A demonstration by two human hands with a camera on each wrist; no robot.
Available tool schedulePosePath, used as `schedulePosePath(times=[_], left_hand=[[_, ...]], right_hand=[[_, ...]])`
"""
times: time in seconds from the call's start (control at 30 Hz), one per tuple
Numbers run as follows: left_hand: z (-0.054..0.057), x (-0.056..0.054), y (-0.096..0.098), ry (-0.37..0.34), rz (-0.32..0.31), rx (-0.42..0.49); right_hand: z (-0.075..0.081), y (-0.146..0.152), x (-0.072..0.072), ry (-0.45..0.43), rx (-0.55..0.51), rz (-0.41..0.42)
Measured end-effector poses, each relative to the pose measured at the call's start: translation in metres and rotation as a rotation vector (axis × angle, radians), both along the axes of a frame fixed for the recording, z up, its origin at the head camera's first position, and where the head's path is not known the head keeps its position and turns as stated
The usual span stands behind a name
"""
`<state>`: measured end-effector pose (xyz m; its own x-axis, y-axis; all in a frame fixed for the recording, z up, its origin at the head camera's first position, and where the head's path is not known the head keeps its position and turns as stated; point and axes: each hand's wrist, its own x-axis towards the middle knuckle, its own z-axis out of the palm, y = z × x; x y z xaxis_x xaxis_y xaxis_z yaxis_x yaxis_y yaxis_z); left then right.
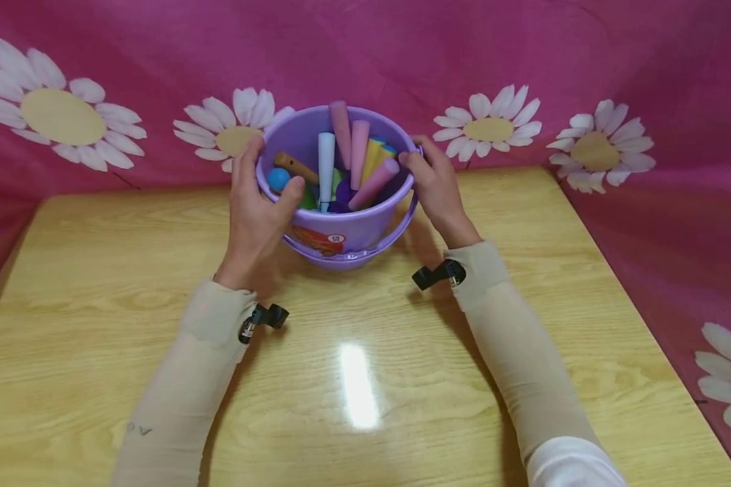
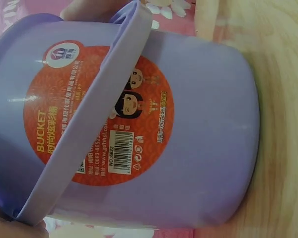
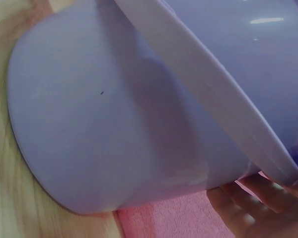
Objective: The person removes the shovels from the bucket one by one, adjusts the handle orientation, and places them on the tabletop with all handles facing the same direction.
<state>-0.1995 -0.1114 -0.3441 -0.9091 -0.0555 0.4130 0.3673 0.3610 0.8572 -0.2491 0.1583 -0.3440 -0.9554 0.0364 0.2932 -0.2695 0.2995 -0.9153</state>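
A purple bucket stands near the back of the table, its handle hanging down across the front. My left hand grips the rim on the left side, thumb over the edge. On the right side my right hand holds the rim near the handle's joint; its fingers also show against the bucket in the right wrist view. Inside lie a blue ball, a brown stick with holes, a light blue handle-like piece, several pink pieces and yellow pieces. Purple and green things beneath are partly hidden.
The wooden table runs in front of the bucket. A pink cloth with white daisies rises behind it and on both sides. In the left wrist view an orange label covers part of the bucket's wall.
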Motion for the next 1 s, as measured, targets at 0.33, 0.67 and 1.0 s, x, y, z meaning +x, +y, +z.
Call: schedulePosePath(times=[0.33, 0.67, 1.0], left_hand=[[0.003, 0.002, 0.005, 0.021, 0.01, -0.013], [0.008, 0.0, 0.007, 0.007, 0.0, 0.019], [0.013, -0.009, -0.014, -0.041, -0.086, 0.396]], right_hand=[[0.003, 0.003, -0.004, -0.005, -0.007, 0.016], [0.004, 0.008, -0.002, -0.003, -0.033, 0.0], [-0.002, 0.001, -0.002, -0.002, -0.01, 0.017]])
